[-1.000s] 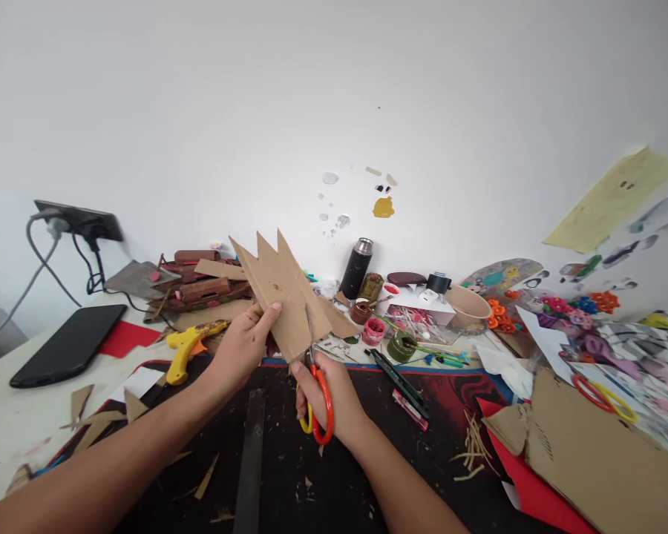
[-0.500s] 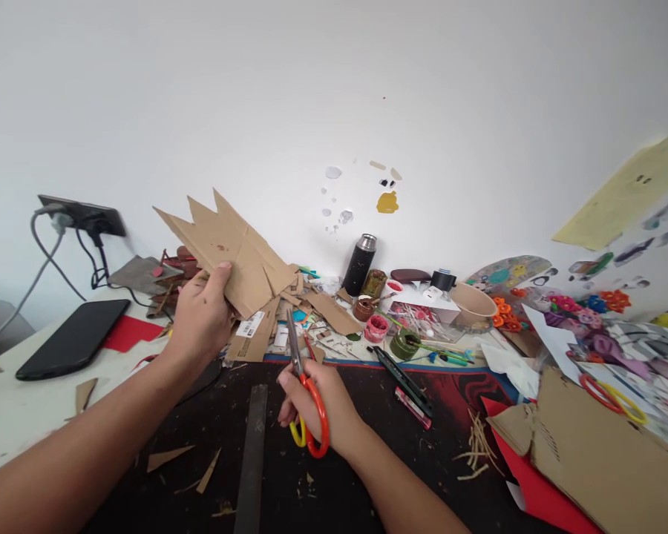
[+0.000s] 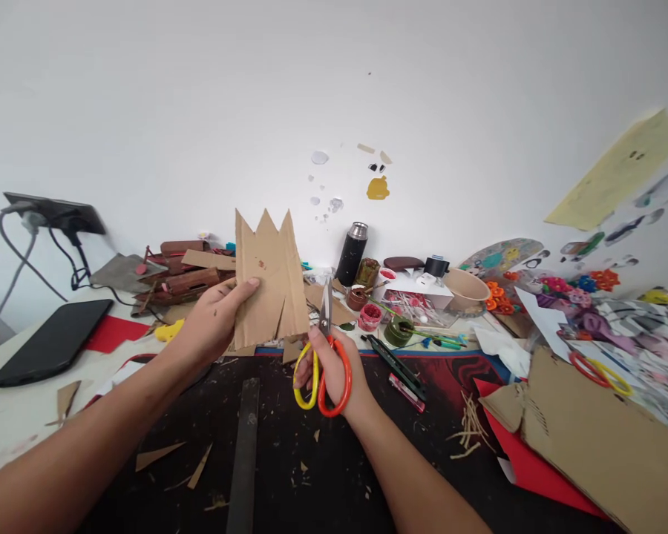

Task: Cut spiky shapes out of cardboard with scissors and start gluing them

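Note:
A piece of cardboard (image 3: 267,267) with pointed teeth along its top edge is held up by my left hand (image 3: 223,308), thumb on the near face and fingers behind. A narrow slit runs up from its lower edge. My right hand (image 3: 339,371) grips a pair of scissors (image 3: 326,319) with one red and one yellow handle loop. Their blades point upward, nearly together, just right of the cardboard's lower corner and apart from it. Below the hands, a steel ruler (image 3: 246,445) lies on the dark mat (image 3: 295,497).
Cardboard scraps (image 3: 159,455) are scattered on the mat. At the back stand a black flask (image 3: 352,256) and paint jars (image 3: 370,317). A green cutter (image 3: 395,367) lies right of my hand, a large cardboard sheet (image 3: 601,437) farther right, and a phone (image 3: 56,341) at left.
My left hand has turned the cardboard so its teeth point straight up and moved it right. The scissors have risen, their handles spreading a little. The view has shifted slightly.

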Tool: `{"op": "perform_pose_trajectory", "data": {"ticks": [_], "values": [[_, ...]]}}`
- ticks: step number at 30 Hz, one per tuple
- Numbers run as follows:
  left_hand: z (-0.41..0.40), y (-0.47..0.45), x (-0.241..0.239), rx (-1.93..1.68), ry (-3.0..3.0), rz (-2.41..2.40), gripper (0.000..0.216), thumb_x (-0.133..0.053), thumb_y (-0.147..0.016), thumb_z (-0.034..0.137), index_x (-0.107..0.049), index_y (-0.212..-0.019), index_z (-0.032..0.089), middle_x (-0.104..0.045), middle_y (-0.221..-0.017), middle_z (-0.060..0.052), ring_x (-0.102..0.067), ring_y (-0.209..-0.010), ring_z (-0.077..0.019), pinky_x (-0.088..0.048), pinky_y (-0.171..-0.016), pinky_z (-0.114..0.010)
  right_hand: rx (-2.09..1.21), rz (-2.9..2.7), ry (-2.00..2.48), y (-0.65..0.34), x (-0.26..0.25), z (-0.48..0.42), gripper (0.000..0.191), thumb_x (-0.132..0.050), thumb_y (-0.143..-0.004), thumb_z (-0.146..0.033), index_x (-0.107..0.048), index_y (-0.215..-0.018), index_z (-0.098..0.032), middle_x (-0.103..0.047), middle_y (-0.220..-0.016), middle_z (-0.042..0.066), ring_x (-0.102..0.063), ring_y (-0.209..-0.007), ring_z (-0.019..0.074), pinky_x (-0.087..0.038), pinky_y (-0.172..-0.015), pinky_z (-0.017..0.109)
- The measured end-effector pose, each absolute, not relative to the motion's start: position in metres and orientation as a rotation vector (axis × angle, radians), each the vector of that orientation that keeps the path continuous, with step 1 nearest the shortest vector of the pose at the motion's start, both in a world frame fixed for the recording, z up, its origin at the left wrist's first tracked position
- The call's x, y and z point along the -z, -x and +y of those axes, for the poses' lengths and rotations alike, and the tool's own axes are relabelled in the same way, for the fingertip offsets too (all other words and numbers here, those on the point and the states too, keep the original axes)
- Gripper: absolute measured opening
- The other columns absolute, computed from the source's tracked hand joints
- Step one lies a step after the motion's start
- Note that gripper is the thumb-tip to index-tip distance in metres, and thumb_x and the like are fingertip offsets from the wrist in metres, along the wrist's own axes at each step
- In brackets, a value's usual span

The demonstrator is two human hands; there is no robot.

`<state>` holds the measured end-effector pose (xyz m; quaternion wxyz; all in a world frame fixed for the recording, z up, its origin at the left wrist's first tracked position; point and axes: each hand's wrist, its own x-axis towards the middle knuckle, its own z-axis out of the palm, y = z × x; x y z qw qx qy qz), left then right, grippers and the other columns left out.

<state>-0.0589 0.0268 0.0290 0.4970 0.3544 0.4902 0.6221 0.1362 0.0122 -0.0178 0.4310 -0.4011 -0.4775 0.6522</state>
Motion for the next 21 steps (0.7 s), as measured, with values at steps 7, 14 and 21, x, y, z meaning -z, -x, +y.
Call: {"op": "perform_pose_trajectory", "data": {"ticks": [7,14,21], "values": [[0.022,0.060,-0.025,-1.249,-0.964,1.187,0.045,-0.092,-0.071,0.053,-0.080,-0.095,0.017,-0.083,-0.087,-0.015,-0.080,-0.072,-0.0337,-0.066,-0.058,-0.039,-1.605,-1.230,0.979,-0.142,0.017,0.017,0.070,-0.070,-0.078,-0.089,-0.052,-0.089,-0.023,-0.065,-0.054,-0.003,-0.070,-0.044,0.0197,-0.048,-0.040,0.022],[0.022,0.056,-0.017,-1.165,-0.865,1.186,0.034,-0.090,-0.077,0.049,-0.079,-0.089,0.019,-0.082,-0.083,-0.014,-0.079,-0.068,-0.0320,-0.067,-0.060,-0.041,-1.539,-1.287,0.999,-0.144,0.020,0.017,0.057,-0.073,-0.083,-0.076,-0.052,-0.093,-0.023,-0.057,-0.052,-0.007,-0.072,-0.045,0.0225,-0.050,-0.040,0.024],[0.018,0.055,-0.021,-1.082,-0.930,1.170,0.043,-0.095,-0.071,0.053,-0.081,-0.092,0.018,-0.083,-0.086,-0.015,-0.079,-0.071,-0.0304,-0.066,-0.060,-0.036,-1.454,-1.251,0.998,-0.146,0.021,0.021,0.055,-0.072,-0.084,-0.075,-0.053,-0.091,-0.023,-0.060,-0.052,-0.006,-0.068,-0.042,0.0199,-0.049,-0.039,0.024]]}}
